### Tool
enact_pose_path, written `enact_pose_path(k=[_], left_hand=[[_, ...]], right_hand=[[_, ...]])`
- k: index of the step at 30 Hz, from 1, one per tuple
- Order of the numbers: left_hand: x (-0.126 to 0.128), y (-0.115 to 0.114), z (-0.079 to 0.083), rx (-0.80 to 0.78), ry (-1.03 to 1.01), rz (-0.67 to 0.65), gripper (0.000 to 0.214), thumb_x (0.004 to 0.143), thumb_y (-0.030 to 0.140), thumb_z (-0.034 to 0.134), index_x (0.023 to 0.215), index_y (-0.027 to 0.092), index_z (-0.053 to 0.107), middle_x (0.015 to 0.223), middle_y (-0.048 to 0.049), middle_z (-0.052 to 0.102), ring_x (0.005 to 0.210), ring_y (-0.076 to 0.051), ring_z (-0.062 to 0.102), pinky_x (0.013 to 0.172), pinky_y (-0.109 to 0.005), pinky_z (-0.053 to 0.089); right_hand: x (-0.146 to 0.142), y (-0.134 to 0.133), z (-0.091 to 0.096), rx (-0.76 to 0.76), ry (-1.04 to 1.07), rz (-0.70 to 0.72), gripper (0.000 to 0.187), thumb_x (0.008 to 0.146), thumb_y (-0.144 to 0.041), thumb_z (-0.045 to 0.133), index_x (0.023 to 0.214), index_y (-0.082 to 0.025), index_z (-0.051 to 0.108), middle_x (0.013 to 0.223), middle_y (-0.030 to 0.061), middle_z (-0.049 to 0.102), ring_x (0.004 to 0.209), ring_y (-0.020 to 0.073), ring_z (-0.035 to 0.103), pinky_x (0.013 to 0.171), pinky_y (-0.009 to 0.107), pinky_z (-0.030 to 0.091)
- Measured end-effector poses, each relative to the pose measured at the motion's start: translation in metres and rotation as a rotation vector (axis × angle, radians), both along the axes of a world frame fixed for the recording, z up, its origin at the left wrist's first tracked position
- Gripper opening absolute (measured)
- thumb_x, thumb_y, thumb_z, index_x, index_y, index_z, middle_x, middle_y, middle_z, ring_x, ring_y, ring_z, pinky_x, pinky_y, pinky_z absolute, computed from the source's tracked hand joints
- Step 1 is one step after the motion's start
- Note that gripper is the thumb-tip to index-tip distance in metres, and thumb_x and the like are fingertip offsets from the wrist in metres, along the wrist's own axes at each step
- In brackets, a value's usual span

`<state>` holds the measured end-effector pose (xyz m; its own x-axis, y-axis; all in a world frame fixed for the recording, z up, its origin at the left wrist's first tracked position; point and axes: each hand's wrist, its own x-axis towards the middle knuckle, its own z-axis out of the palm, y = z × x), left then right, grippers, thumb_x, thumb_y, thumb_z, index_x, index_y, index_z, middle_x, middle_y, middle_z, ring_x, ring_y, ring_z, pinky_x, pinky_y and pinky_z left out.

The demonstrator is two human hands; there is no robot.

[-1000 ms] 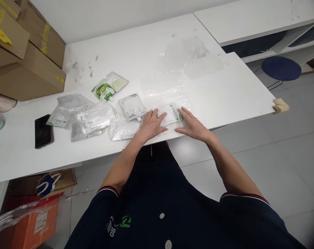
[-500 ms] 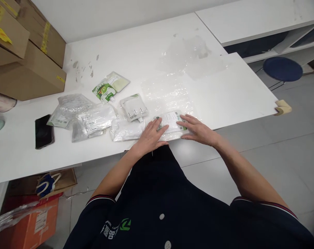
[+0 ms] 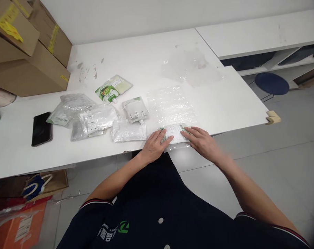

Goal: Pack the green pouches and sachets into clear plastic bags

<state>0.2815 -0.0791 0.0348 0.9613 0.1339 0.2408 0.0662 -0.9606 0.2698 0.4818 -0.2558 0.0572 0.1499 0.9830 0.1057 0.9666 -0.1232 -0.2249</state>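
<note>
closest is the person's dark shirt (image 3: 146, 204), with a small green mark on it. past it, two bare hands rest at the near edge of the white surface (image 3: 224, 107). the left hand (image 3: 155, 144) lies on the left end of a flat packet (image 3: 175, 133). its grip is loose, with the thumb spread away from the fingers, and it presses from above. the right hand (image 3: 200, 141) has its fingertips on the right end of the packet. its thumb is hard to see, so i cannot tell how far open that grip is or if it pinches.

the packet sits between the hands, lying flat, with its white label facing up and green bits at its ends. its long side goes from left to right, along the near edge. i cannot tell which end is its top. some clear film sticks out on its near side, and a sheet of clear bubble wrap (image 3: 172, 105) spreads out behind it.

left of the left hand is a wrapped pack (image 3: 128, 131). just behind that is a white pouch (image 3: 134, 109), its spout pointing toward the person. farther back lies a green fruit pouch (image 3: 106, 92).
</note>
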Motion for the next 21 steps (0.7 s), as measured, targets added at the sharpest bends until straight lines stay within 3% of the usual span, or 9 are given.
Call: enact_pose_path(k=[3,5,9,11,13,16,18,21], left_hand=[[0.01,0.011,0.021,-0.118,-0.035,0.055,0.036,0.101,0.026,0.034,0.131,0.02,0.052,0.137,-0.0135,0.056,0.128,-0.024,0.052,0.105,-0.046,0.045],[0.02,0.023,0.033,-0.224,-0.047,0.133,0.036,0.102,0.032,0.031,0.126,0.018,0.054,0.124,-0.0114,0.064,0.116,-0.021,0.059,0.098,-0.04,0.048],[0.043,0.049,0.048,-0.381,0.057,0.4,0.044,0.102,0.042,0.027,0.132,0.015,0.044,0.087,-0.0067,0.068,0.081,-0.02,0.064,0.075,-0.035,0.051],[0.053,0.054,0.048,-0.303,0.081,0.514,0.048,0.101,0.037,0.033,0.142,0.012,0.033,0.094,-0.0107,0.067,0.084,-0.023,0.063,0.077,-0.038,0.05],[0.058,0.053,0.044,-0.125,0.05,0.563,0.051,0.098,0.027,0.04,0.146,0.014,0.029,0.117,-0.0185,0.06,0.103,-0.028,0.06,0.087,-0.044,0.048],[0.056,0.043,0.033,0.096,0.016,0.449,0.043,0.096,0.02,0.042,0.139,0.02,0.043,0.141,-0.0192,0.045,0.127,-0.032,0.046,0.101,-0.05,0.039],[0.052,0.04,0.026,0.129,0.057,0.329,0.038,0.095,0.027,0.046,0.132,0.019,0.048,0.141,-0.0181,0.045,0.129,-0.032,0.043,0.104,-0.049,0.038],[0.048,0.043,0.018,0.12,0.129,0.237,0.049,0.092,0.034,0.052,0.135,0.012,0.044,0.136,-0.02,0.049,0.126,-0.032,0.046,0.104,-0.047,0.04]], right_hand=[[0.017,0.02,0.035,-0.048,0.063,0.047,0.041,0.094,-0.026,0.041,0.132,-0.029,0.057,0.133,0.0053,0.061,0.125,0.0312,0.052,0.098,0.054,0.046],[0.03,0.045,0.058,-0.123,0.096,0.042,0.035,0.096,-0.035,0.041,0.117,-0.027,0.067,0.112,0.0064,0.071,0.107,0.0296,0.062,0.088,0.049,0.049],[0.059,0.112,0.081,-0.287,0.109,-0.054,0.035,0.093,-0.049,0.048,0.085,-0.024,0.071,0.073,0.0046,0.067,0.075,0.0223,0.061,0.067,0.035,0.043],[0.073,0.146,0.076,-0.365,0.11,-0.03,0.029,0.089,-0.045,0.055,0.078,-0.022,0.068,0.07,0.0039,0.064,0.07,0.0195,0.058,0.063,0.032,0.04],[0.083,0.174,0.064,-0.43,0.108,0.0,0.025,0.086,-0.042,0.059,0.074,-0.021,0.067,0.07,0.0038,0.063,0.069,0.0186,0.056,0.062,0.032,0.039],[0.088,0.193,0.044,-0.454,0.067,0.014,0.021,0.083,-0.041,0.065,0.076,-0.022,0.068,0.077,0.0059,0.064,0.079,0.0222,0.057,0.067,0.033,0.042],[0.085,0.189,0.036,-0.327,-0.001,0.003,0.023,0.08,-0.045,0.068,0.085,-0.023,0.07,0.091,0.0092,0.066,0.094,0.0281,0.057,0.076,0.038,0.045],[0.075,0.165,0.028,-0.025,-0.045,-0.016,0.034,0.083,-0.05,0.065,0.104,-0.024,0.069,0.116,0.0129,0.061,0.114,0.0342,0.05,0.09,0.049,0.044]])
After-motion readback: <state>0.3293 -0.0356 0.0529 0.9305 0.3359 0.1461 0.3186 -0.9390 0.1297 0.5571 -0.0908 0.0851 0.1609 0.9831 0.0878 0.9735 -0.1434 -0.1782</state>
